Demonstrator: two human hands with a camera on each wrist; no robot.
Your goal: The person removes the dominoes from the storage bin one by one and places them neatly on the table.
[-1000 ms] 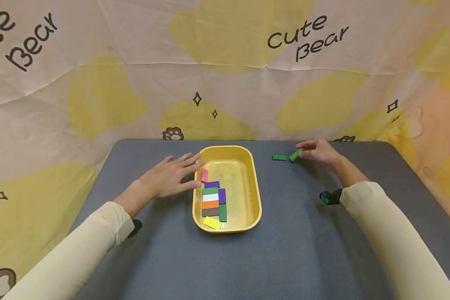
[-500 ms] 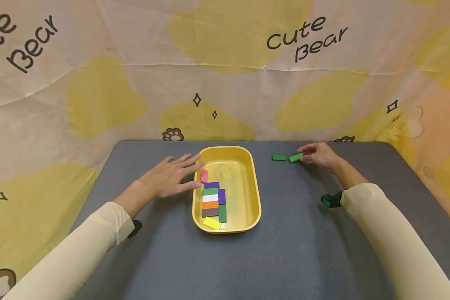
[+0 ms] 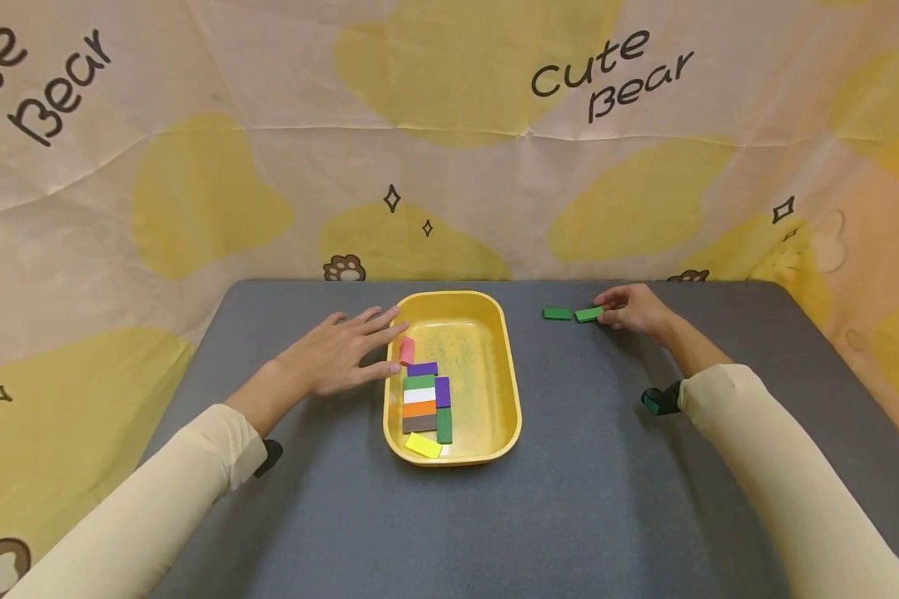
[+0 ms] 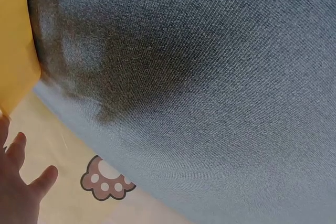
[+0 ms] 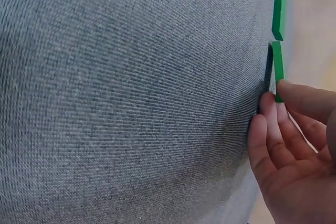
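My right hand (image 3: 635,309) pinches one end of a green block (image 3: 588,314) near the table's far edge. In the right wrist view the pinched green block (image 5: 278,69) has a dark shadow beside it, and my thumb lies on its near end. Just left of it lies another green block (image 3: 557,314), with a small gap between them. My left hand (image 3: 345,349) is spread, its fingertips over the left rim of the yellow tray (image 3: 514,391). Beside those fingertips, inside the tray, is a pink block (image 3: 408,350).
Along the tray's left side lie purple (image 3: 422,369), white (image 3: 419,395), orange (image 3: 419,408), brown (image 3: 419,423), green (image 3: 444,425) and yellow (image 3: 424,445) blocks. A grey cloth covers the table (image 3: 569,516). A printed curtain (image 3: 449,166) hangs behind its far edge.
The green block in my right hand has turned from a steep slant to nearly in line with the other green block, and sits slightly lower. My left hand has stayed in place.
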